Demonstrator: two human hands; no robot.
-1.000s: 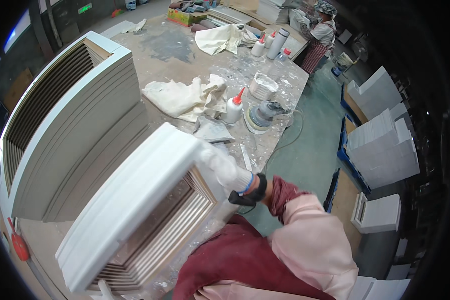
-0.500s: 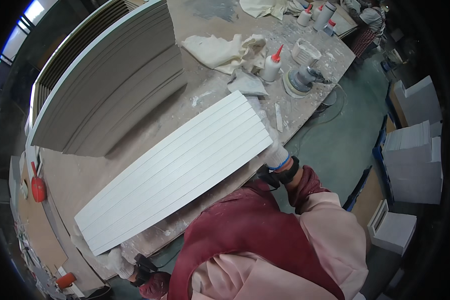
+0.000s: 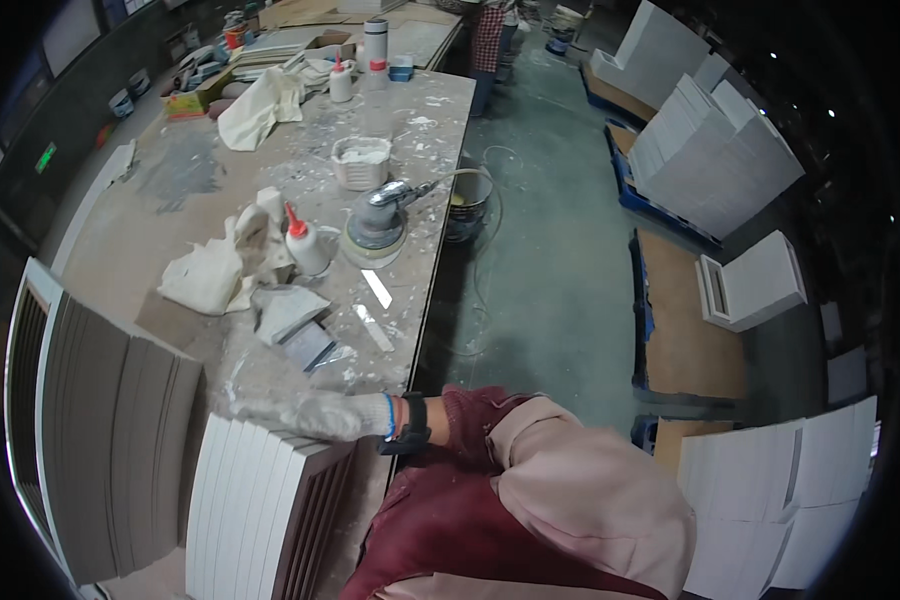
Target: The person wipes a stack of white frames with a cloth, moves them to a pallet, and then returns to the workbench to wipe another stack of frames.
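My right hand (image 3: 315,413), in a whitish work glove with a blue cuff edge, is at the far end of a stack of white panels (image 3: 245,500). Its fingers stretch leftward along that end, pressed against it, and the fingertips are partly hard to make out. The panels stand close together, their narrow edges facing up, and the outermost one shows a ridged side. A dark strap is around my right wrist. My left hand is out of view. Left of the panels stands a larger grey-and-white stack of boards (image 3: 120,430).
Farther along the worktable (image 3: 185,235) are an orbital sander (image 3: 375,222), a white glue bottle with a red nozzle (image 3: 307,243), a crumpled cloth (image 3: 215,268) and a plastic tub (image 3: 361,165). A bucket (image 3: 467,205) and hose are beside the table. Pallets with white boards (image 3: 710,160) line the right.
The view has swung toward the table's far end and right side. The panels, seen lying lengthwise before, now appear at lower left. My left hand has gone out of view.
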